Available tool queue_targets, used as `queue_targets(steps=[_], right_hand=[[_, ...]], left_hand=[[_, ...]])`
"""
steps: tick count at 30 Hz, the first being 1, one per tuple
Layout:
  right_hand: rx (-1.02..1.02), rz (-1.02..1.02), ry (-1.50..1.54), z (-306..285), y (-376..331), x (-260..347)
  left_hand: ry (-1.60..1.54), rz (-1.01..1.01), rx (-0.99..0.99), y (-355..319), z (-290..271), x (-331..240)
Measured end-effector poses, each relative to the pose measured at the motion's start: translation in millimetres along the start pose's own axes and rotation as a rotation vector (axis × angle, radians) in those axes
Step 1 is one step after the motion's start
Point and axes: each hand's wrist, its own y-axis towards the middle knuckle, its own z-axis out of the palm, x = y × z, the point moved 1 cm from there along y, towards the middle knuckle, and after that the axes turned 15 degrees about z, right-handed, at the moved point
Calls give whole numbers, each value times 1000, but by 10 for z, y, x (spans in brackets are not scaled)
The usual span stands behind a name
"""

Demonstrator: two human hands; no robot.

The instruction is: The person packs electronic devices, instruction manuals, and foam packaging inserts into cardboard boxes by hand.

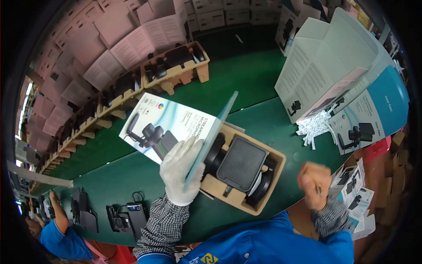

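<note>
My left hand, in a white glove, closes around the raised teal flap at the end of a white printed box. The box lies tilted on the green bench. Beside it, at the flap end, a brown moulded pulp tray holds a black microphone with a square mesh front and round black parts. Whether the tray sits partly inside the box is hidden by the flap. My bare right hand hovers right of the tray, fingers curled. Slight blur hides what they hold, if anything.
Filled pulp trays line the far left, with pale cartons behind. An open box, a pile of white strips and a teal box stand right. Black devices lie lower left, near another person's arm.
</note>
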Motion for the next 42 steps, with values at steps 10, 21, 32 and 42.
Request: queue_targets(steps=[10,21,32,42], right_hand=[[-114,-61,569,1301,493,-386],[253,177,839,2366,1054,33],[387,474,929,416,429,19],[339,639,1153,-1176,172,-314]], left_hand=[[-38,-243,-300,-84,-56,98],[52,-338,-332,11,-7,-209],[533,-22,-198,1368,-367,-908],[1062,-164,316,4069,1640,-1517]])
